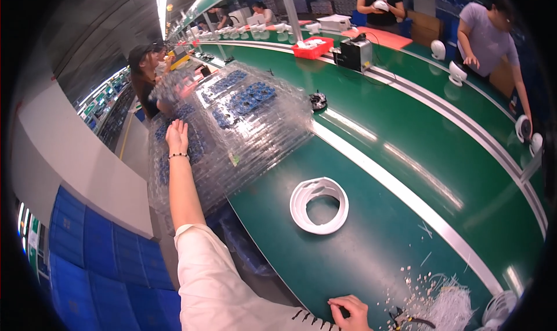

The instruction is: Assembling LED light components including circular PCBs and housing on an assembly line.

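My left hand point(177, 136) reaches out over the left side of a heap of clear ribbed plastic packaging point(255, 139), palm up, its fingers stretched and nothing seen in them. Blue round parts point(252, 97) lie in rows in the clear plastic, some close beside that hand. My right hand point(350, 313) is at the table's near edge, thumb and fingers loosely bent with a gap between, holding nothing I can see. To its right are cutting pliers point(412, 320) and a pile of thin white strips point(449, 308). A white ring-shaped housing point(319, 205) lies on the green table point(272, 197).
Small white scraps point(415, 281) are scattered by the pile. A black round part point(318, 101) sits beyond the plastic. Along the green conveyor line point(400, 128) stand a red bin point(312, 47) and a dark box device point(355, 53). Co-workers handle white parts across it. Blue crates point(98, 255) stand left.
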A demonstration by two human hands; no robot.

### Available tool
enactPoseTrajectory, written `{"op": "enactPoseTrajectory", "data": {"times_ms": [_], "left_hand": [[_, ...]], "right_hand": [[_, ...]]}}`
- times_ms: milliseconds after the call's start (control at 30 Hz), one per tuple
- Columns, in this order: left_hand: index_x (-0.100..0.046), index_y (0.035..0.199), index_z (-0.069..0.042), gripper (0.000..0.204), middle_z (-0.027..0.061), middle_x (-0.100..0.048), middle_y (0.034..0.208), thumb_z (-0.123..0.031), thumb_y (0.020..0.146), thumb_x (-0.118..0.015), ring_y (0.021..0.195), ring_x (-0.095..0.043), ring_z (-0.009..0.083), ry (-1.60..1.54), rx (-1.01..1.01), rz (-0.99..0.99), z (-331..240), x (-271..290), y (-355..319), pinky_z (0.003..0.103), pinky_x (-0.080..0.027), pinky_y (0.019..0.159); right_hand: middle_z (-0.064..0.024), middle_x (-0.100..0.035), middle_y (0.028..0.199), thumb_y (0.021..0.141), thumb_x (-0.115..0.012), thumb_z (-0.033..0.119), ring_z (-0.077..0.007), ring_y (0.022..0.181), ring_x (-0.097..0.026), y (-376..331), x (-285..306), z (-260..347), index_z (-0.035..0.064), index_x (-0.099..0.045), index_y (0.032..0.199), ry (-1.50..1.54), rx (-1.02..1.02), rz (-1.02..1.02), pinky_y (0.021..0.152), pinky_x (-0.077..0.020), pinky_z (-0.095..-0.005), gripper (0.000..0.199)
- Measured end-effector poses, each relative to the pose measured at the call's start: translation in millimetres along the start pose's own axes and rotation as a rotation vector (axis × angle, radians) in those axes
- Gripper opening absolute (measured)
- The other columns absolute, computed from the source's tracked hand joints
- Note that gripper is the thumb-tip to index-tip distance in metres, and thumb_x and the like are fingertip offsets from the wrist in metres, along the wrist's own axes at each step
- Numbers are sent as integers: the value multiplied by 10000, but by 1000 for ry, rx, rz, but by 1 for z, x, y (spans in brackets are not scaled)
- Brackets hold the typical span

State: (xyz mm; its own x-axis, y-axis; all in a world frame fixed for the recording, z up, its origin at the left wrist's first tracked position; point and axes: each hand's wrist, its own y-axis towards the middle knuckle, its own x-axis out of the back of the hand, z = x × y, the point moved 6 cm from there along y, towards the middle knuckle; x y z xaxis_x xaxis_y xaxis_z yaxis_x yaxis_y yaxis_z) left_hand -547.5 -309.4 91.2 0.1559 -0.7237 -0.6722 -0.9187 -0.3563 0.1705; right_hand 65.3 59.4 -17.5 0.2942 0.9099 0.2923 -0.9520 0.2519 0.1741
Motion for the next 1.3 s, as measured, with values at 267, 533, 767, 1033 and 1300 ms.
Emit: {"op": "enactPoseTrajectory", "data": {"times_ms": [267,533,767,1033,1300], "left_hand": [[-453,1224,57,387,137,-521,1200,-6,847,-518,1101,-528,200,806,-866,371,-24,-129,-116,313,-430,923],[-554,1128,15,412,194,-557,1169,-198,790,-654,1072,-541,326,1163,-632,1673,74,-252,-374,367,-430,915],[-486,1220,28,615,212,-527,1219,-271,734,-715,1142,-506,322,1462,-216,1551,100,-176,-381,372,-402,957],[-567,1100,21,289,13,-606,926,-149,866,-586,819,-528,65,1149,356,1374,156,-122,-372,221,-438,721],[-537,1166,31,306,76,-635,1040,-145,921,-490,943,-540,117,1139,527,1403,162,-124,-377,249,-395,864]], "right_hand": [[-84,-675,857,710,-674,-17,-193,780,-645,-16,51,44,35,-680,890,216,-157,-37,707,-502,-268,188],[-125,-650,868,634,-681,-19,-280,753,-610,-68,119,66,11,-634,880,-397,-165,-428,674,-471,-316,253],[-179,-598,1025,652,-648,-45,-330,899,-581,-103,127,64,-27,-589,970,-617,-214,-565,799,-464,-362,323],[-141,-528,1206,617,-729,68,-369,1144,-461,-118,155,52,16,-573,1058,-822,-280,-500,951,-375,-449,471],[-131,-370,1348,568,-805,226,-347,1292,-284,-128,153,42,41,-481,1209,-785,-494,-248,1059,-224,-505,742]]}}
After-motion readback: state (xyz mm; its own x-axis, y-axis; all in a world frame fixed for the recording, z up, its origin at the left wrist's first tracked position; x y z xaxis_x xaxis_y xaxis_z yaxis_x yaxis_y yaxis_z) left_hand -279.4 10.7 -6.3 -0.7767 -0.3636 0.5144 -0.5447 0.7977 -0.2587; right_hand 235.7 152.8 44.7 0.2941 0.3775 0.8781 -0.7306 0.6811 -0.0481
